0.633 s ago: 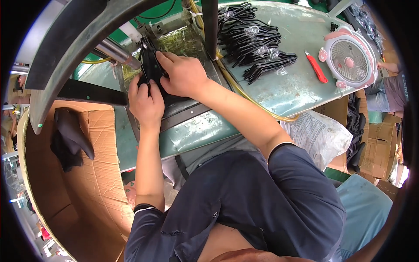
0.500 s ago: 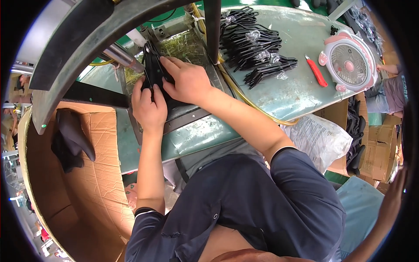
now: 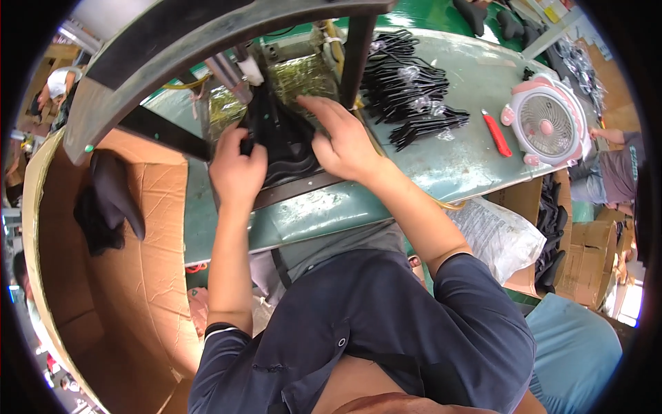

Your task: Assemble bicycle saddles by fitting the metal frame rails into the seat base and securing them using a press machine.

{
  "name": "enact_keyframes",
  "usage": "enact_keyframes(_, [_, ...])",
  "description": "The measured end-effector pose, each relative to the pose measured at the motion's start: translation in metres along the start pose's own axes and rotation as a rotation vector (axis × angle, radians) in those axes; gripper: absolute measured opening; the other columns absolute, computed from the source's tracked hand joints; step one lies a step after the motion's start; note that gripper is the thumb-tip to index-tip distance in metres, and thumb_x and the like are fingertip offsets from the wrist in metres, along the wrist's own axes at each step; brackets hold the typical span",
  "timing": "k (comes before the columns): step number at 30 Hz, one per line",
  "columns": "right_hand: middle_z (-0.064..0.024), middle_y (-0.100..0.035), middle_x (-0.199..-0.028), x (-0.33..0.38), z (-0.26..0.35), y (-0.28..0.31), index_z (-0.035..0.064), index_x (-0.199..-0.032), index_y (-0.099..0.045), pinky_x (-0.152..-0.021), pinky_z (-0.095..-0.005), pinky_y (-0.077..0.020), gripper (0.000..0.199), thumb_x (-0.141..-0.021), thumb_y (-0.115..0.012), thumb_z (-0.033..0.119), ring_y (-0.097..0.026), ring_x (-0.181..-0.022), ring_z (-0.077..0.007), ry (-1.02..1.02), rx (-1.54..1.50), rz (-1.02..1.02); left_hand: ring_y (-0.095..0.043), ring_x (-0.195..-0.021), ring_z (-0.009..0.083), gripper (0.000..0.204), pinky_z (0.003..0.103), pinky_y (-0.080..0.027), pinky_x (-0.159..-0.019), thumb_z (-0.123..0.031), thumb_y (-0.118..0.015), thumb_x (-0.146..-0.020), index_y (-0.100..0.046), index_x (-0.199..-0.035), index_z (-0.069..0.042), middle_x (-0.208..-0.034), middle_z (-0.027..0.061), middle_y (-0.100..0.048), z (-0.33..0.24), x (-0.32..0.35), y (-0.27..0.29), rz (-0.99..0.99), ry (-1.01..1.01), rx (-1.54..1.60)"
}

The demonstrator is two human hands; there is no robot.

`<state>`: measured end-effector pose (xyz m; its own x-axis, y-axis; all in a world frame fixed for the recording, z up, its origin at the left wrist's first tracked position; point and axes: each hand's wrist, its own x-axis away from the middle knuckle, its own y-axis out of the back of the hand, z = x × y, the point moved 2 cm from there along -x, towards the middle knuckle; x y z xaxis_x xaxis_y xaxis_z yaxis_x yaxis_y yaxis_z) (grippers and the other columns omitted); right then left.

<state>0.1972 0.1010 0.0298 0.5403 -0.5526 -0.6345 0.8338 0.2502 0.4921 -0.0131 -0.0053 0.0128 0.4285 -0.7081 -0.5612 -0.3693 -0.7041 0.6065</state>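
Observation:
A black, saddle-shaped plastic shell (image 3: 283, 141), narrow at the far end and wide toward me, lies on a metal-framed fixture at the bench edge. My left hand (image 3: 236, 164) is at its left side, fingers curled round a small dark object that I cannot make out. At the shell's right edge is my right hand (image 3: 343, 141), its fingers stretched out and thumb apart, with nothing held. A metal cylinder rod (image 3: 229, 77) comes down close to the shell's narrow end.
A dark press frame (image 3: 207, 41) arches over the fixture. Bundled black wire rails (image 3: 407, 90), a red utility knife (image 3: 496, 134) and a pink-and-white fan (image 3: 547, 123) stand to the right. At left, a cardboard box (image 3: 155, 276) holds a black saddle (image 3: 116, 193). A plastic bag (image 3: 500, 234) lies below the bench.
My right hand has moved right, off the shell's middle to its edge, uncovering more of it. My left hand stays at the left side. Another person's arm at lower right has left view.

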Motion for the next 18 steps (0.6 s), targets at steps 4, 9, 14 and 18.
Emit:
enact_keyframes(4, [-0.0232,-0.062,-0.142,0.019,0.018,0.031,-0.0018,-0.146,-0.057,-0.117,-0.0545,-0.0445,0.074,-0.073,-0.066,0.003,-0.059,-0.131,-0.0465,0.230,0.319,0.079,-0.070,-0.100,0.0157,0.023,0.031,-0.054,-0.089,0.000,-0.073,-0.085,-0.070,-0.108,-0.001,-0.113,0.0063,-0.074,-0.001,0.007,0.024,0.423,0.457,0.618])
enact_keyframes(9, [-0.0179,-0.071,-0.126,0.132,-0.104,0.028,-0.0016,-0.142,-0.056,-0.104,-0.0449,-0.0529,0.079,-0.074,-0.090,0.018,-0.069,-0.116,-0.0351,-0.578,-0.340,-0.042,-0.071,-0.112,0.0172,0.032,0.030,-0.056,-0.097,-0.006,-0.069,-0.104,-0.060,-0.134,0.002,-0.131,0.0176,-0.073,-0.062,0.017,0.033,0.708,0.503,1.221])
enact_keyframes(14, [-0.0091,-0.075,-0.111,0.030,-0.037,0.121,-0.0005,-0.131,-0.065,-0.088,-0.0354,-0.0565,0.064,-0.085,-0.091,0.035,-0.069,-0.098,-0.0168,-0.681,-0.077,-0.488,-0.075,-0.111,0.0246,0.024,0.035,-0.060,-0.097,-0.001,-0.065,-0.106,-0.062,-0.130,0.003,-0.127,0.0208,-0.073,-0.005,0.029,0.076,0.522,0.319,0.995])
enact_keyframes(18, [-0.0146,-0.073,-0.108,-0.045,-0.139,0.205,-0.0122,-0.139,-0.057,-0.085,-0.0336,-0.0618,0.079,-0.102,-0.074,0.055,-0.075,-0.099,-0.0243,-0.586,-0.514,-0.620,-0.073,-0.109,0.0180,0.014,0.031,-0.057,-0.099,0.002,-0.067,-0.105,-0.070,-0.118,0.003,-0.120,0.0130,-0.076,0.022,0.020,0.093,0.448,0.327,0.749])
